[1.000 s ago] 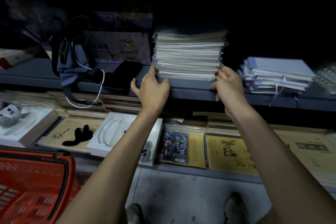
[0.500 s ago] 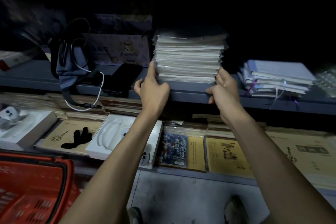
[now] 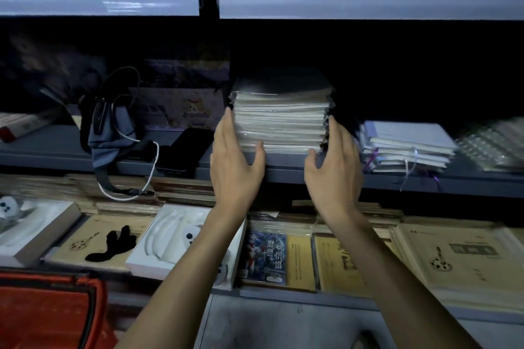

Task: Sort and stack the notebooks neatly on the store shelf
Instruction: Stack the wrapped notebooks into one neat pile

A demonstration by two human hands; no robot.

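The left forearm (image 3: 181, 272) and right forearm (image 3: 397, 278) extended up from the lower edge, bare and roughly parallel. The left hand (image 3: 235, 161) stood on edge, palm facing right, fingers straight and together, thumb spread wide. The right hand (image 3: 334, 167) mirrored it, palm facing left, fingers extended upward, thumb spread toward the other hand.

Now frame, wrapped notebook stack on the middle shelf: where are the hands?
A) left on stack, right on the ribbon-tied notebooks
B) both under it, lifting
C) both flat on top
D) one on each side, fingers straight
D: the left hand lies with straight fingers along the left side of the notebook stack and the right hand along its right side, while the stack sits on the shelf.
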